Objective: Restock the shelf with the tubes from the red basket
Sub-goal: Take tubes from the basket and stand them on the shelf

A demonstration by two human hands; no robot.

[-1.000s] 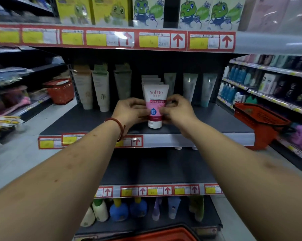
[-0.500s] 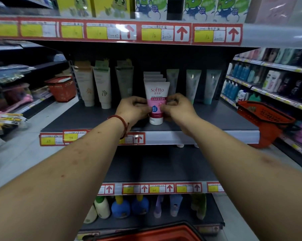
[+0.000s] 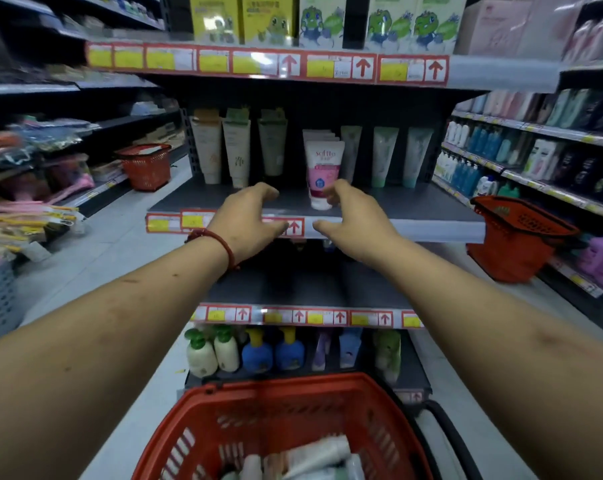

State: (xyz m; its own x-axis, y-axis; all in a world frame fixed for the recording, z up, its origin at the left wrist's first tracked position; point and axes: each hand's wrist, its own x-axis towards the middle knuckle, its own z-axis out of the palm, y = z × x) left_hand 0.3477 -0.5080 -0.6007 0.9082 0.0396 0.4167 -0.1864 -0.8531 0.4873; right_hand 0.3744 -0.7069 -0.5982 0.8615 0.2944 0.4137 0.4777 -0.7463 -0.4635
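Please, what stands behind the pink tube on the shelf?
Behind the pink tube, pale crimped tops of more tubes show in a row. Their bodies and labels are covered by it.

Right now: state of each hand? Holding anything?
Left hand: open, fingers loosely curled, holding nothing.
Right hand: open, holding nothing; its fingers overlap the standing pink-and-white plastic tube, contact cannot be told.

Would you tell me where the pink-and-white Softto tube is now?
In the head view, the pink-and-white Softto tube stands cap-down on the dark middle shelf, centre, fronting its row, just behind the right hand.
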